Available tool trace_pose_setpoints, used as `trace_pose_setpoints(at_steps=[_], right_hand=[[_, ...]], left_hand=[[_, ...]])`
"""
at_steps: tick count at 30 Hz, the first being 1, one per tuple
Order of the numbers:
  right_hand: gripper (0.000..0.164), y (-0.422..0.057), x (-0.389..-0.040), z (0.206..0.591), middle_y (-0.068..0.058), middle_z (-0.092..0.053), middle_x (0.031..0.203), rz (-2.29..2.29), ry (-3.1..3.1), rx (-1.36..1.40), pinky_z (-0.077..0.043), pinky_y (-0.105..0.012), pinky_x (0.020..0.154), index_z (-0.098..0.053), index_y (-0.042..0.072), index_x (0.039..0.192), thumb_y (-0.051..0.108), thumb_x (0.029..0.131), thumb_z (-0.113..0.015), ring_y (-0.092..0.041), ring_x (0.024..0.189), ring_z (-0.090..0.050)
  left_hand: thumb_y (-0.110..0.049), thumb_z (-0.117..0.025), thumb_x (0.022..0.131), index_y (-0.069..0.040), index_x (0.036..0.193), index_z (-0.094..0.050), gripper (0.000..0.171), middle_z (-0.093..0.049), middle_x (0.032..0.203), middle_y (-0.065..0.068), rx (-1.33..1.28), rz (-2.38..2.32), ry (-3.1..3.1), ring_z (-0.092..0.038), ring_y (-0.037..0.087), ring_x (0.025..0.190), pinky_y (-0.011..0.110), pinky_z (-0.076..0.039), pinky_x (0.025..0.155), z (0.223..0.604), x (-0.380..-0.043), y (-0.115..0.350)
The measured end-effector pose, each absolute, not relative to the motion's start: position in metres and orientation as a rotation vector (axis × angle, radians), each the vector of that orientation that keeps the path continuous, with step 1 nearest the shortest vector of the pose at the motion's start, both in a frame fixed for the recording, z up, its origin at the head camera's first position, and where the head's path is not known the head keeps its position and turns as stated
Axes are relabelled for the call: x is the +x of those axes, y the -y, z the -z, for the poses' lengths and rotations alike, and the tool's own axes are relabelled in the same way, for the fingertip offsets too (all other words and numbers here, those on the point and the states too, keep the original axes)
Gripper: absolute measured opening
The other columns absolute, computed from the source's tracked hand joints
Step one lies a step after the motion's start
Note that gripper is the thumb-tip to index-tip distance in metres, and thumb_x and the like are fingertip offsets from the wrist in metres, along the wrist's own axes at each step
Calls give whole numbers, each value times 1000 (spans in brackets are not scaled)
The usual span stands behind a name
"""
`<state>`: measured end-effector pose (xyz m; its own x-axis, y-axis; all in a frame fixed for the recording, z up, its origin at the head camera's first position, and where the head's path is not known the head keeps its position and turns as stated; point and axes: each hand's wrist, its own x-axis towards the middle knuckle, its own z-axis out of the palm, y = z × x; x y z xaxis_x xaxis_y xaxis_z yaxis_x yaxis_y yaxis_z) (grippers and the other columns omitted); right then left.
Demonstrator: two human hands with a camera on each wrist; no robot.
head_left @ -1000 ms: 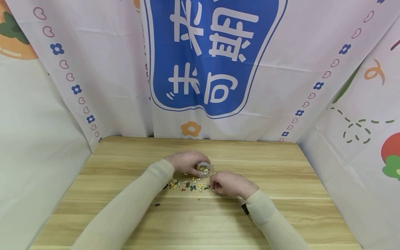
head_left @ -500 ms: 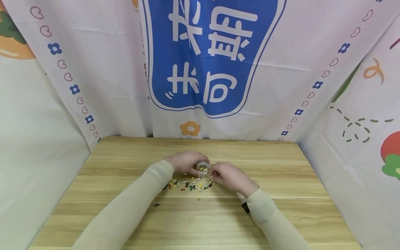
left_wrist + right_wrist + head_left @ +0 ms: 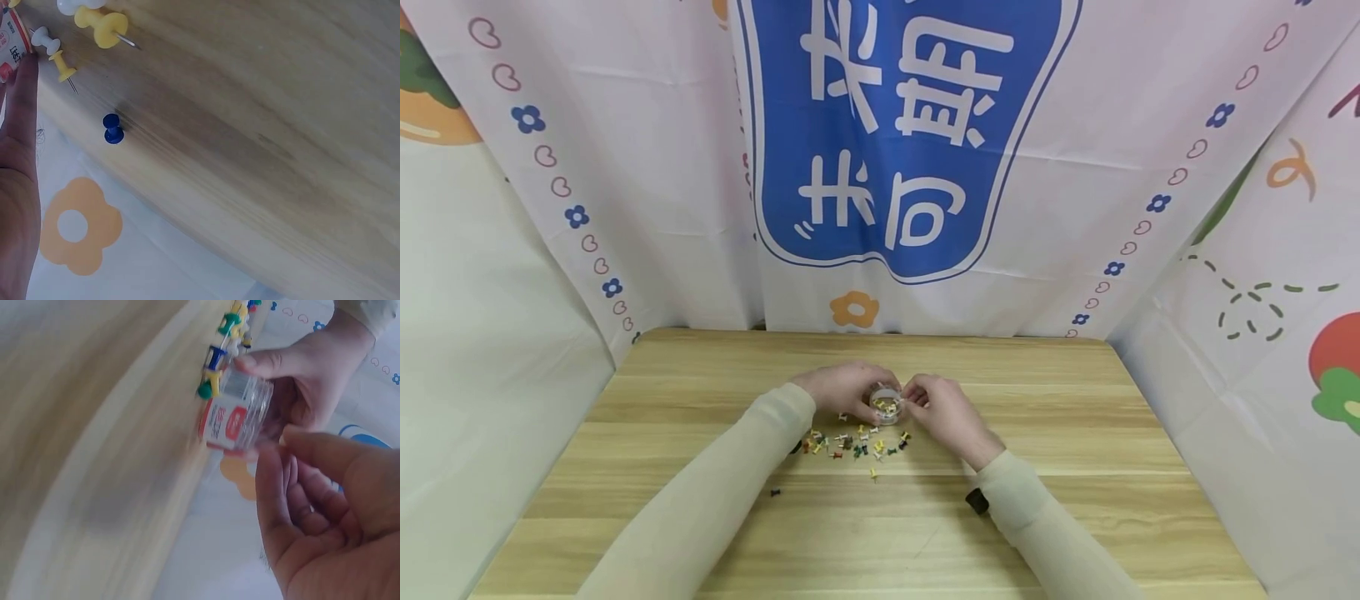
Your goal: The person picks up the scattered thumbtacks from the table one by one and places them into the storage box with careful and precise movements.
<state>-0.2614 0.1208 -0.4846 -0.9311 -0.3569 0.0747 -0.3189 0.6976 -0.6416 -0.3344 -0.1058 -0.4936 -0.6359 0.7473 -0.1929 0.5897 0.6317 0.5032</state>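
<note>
One clear jar (image 3: 235,415) sat in the curled left grip (image 3: 848,387); at its three o'clock the right grip (image 3: 947,415) pinched a pale bit (image 3: 283,439). A slack left hold, I feared, could spill it among pushpins (image 3: 847,443) at seven o'clock.

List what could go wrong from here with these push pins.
1. The small pale piece pinched in the right grip might slip and drop outside the clear jar.
2. A yellow push pin near the left grip bares its metal point and could prick.
3. If the left grip loosened, a bump might tip the clear jar, spilling the pins inside.
</note>
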Motion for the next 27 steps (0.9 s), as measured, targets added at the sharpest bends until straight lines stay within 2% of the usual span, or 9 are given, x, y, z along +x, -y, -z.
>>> trace_pose_setpoints(at_steps=[10,17,22,27], right_hand=[[12,-111,-266,491,-2,-77,99,1128,-2816,-456,-63,-30,84,-75,7,107,11,96,-76,-10,88,-70],[15,-108,-268,489,-2,-77,101,1100,-2815,-448,-63,-29,85,-75,6,111,11,97,-75,-11,91,-71],[19,-114,-265,486,-1,-77,104,1019,-2832,-570,-63,-32,88,-74,7,114,12,96,-76,-11,93,-70],[21,-122,-260,485,0,-74,109,850,-2870,-807,-62,-33,92,-74,11,114,15,94,-79,-10,98,-68]], left_hand=[[-33,-90,85,-32,134,-65,55,-71,125,-12,1020,-608,-2452,-67,11,111,34,-58,98,496,-339,108],[-35,-90,84,-32,136,-64,58,-71,128,-12,1007,-581,-2473,-67,10,115,34,-58,102,496,-339,107],[-35,-90,84,-32,137,-63,60,-71,128,-11,1002,-590,-2466,-67,10,114,33,-58,102,496,-339,107],[-34,-90,84,-33,134,-64,57,-71,121,-11,1012,-601,-2464,-67,9,104,31,-59,92,496,-338,108]])
